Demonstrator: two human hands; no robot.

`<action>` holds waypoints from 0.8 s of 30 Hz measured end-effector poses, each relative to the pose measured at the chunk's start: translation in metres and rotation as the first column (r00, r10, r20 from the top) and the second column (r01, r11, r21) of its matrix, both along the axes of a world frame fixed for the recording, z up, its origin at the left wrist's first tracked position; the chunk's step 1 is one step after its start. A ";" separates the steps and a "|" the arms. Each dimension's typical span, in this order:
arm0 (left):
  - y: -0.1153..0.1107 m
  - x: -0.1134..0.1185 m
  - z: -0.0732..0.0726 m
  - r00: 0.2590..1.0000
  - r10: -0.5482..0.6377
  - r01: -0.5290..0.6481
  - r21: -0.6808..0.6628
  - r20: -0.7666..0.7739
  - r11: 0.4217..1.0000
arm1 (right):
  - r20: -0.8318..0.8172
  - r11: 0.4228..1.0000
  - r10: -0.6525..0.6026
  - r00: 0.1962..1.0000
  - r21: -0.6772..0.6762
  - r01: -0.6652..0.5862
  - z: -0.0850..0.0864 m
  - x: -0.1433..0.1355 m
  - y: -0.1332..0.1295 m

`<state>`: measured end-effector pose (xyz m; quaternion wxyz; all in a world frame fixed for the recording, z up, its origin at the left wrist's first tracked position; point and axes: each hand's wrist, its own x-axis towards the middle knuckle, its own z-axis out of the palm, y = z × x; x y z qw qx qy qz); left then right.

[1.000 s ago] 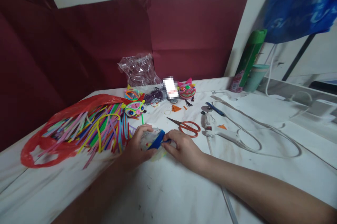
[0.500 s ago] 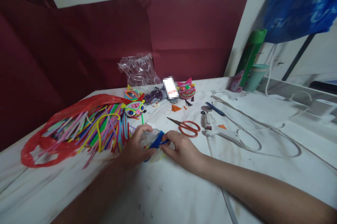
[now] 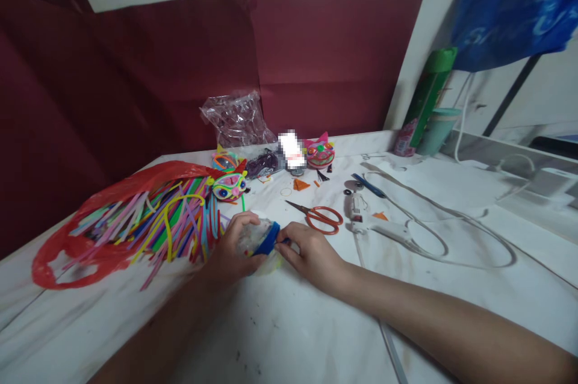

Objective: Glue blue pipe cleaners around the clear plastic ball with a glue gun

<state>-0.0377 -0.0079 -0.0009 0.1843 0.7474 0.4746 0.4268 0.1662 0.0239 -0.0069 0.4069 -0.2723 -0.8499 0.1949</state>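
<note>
My left hand (image 3: 235,251) is wrapped round a rounded, clear-looking piece (image 3: 253,236) low in the middle of the view. A blue strip (image 3: 267,239) runs across this piece. My right hand (image 3: 307,253) pinches the right end of the blue strip, fingertips close to the piece. Just behind my right hand lie open scissors (image 3: 321,219) with orange handles. Colourful fuzzy sticks (image 3: 171,215) lie on a red plastic bag (image 3: 67,272) to the left. A decorated face figure (image 3: 229,184) sits at their right end.
At the back are a pink face figure (image 3: 320,154), a clear bag (image 3: 239,119) and a blurred phone-like screen (image 3: 292,149). A white glue gun (image 3: 383,230) with its cable lies right. A green can (image 3: 427,101) and a cup (image 3: 439,131) stand back right.
My right fingertips have shifted slightly along the blue strip, which now lies flatter against the piece. The view has moved very little.
</note>
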 end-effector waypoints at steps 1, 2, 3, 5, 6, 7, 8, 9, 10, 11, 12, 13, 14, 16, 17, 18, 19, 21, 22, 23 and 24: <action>0.000 0.000 0.000 1.000 0.003 -0.003 -0.009 -0.006 1.000 | 0.003 1.000 -0.001 1.000 0.001 0.001 0.000 0.000 0.000; 0.000 0.000 0.001 1.000 0.010 -0.010 -0.020 -0.012 1.000 | 0.006 1.000 -0.002 1.000 0.001 0.002 0.000 0.000 0.000; 0.000 0.000 0.001 1.000 0.019 -0.020 -0.030 -0.018 0.999 | 0.007 1.000 -0.002 1.000 0.001 0.002 0.001 0.000 0.000; 0.000 0.000 0.001 0.999 0.033 -0.034 -0.046 -0.026 0.998 | 0.006 1.000 -0.005 1.000 0.001 0.005 0.001 -0.001 -0.001; 0.000 0.000 0.001 0.999 0.039 -0.040 -0.049 -0.030 0.998 | 0.004 1.000 -0.008 1.000 0.003 0.008 0.001 -0.001 -0.001; 0.000 -0.001 0.001 0.998 0.044 -0.045 -0.052 -0.037 0.998 | 0.006 1.000 -0.010 1.000 0.004 0.010 0.001 -0.002 -0.002; 0.000 -0.001 0.001 0.998 0.046 -0.048 -0.053 -0.044 0.997 | 0.007 1.000 -0.011 1.000 0.005 0.011 0.001 -0.002 -0.002; 0.000 -0.001 0.001 0.998 0.048 -0.050 -0.051 -0.050 0.997 | 0.006 1.000 -0.011 1.000 0.005 0.011 0.001 -0.002 -0.003; 0.000 0.000 0.001 0.997 0.048 -0.050 -0.046 -0.055 0.998 | 0.004 1.000 -0.009 1.000 0.001 0.009 0.001 -0.002 -0.003; 0.000 0.000 0.002 0.997 0.046 -0.049 -0.042 -0.057 0.998 | 0.000 1.000 -0.005 1.000 -0.008 0.005 0.001 -0.002 -0.004; -0.001 0.000 0.002 0.997 0.045 -0.047 -0.038 -0.058 0.998 | -0.009 1.000 0.000 1.000 -0.023 0.000 0.000 -0.002 -0.004; -0.001 0.000 0.002 0.998 0.044 -0.046 -0.035 -0.055 0.998 | -0.021 0.999 0.004 1.000 -0.044 -0.005 0.000 -0.002 -0.004; -0.001 0.000 0.002 0.998 0.041 -0.043 -0.036 -0.054 0.998 | -0.033 0.998 0.007 0.999 -0.065 -0.009 0.000 -0.002 -0.004; -0.001 -0.002 0.002 0.998 0.034 -0.036 -0.040 -0.053 0.999 | -0.050 0.996 0.013 0.999 -0.093 -0.018 -0.002 -0.001 -0.003; -0.001 -0.003 0.001 0.998 0.030 -0.033 -0.041 -0.053 0.999 | -0.053 0.995 0.018 0.998 -0.094 -0.023 -0.002 0.000 -0.003; -0.001 -0.004 0.001 0.998 0.028 -0.031 -0.042 -0.053 0.999 | -0.054 0.996 0.024 0.998 -0.090 -0.029 -0.003 0.001 -0.003; 0.000 -0.005 0.000 0.998 0.028 -0.030 -0.041 -0.048 0.999 | -0.054 0.996 0.028 0.998 -0.080 -0.032 -0.003 0.001 -0.003; 0.000 -0.007 -0.002 0.999 0.030 -0.032 -0.039 -0.039 0.999 | -0.056 0.997 0.031 0.998 -0.066 -0.034 -0.003 0.001 -0.003; 0.001 -0.007 -0.002 0.999 0.030 -0.031 -0.037 -0.042 0.999 | -0.056 0.998 0.028 0.998 -0.062 -0.032 -0.003 0.001 -0.002; 0.001 -0.008 -0.002 0.998 0.030 -0.032 -0.034 -0.053 0.999 | -0.056 0.998 0.024 0.998 -0.059 -0.027 -0.003 0.001 -0.002; 0.002 -0.008 -0.002 0.997 0.029 -0.031 -0.027 -0.071 0.999 | -0.053 0.998 0.020 0.998 -0.058 -0.023 -0.002 0.001 -0.002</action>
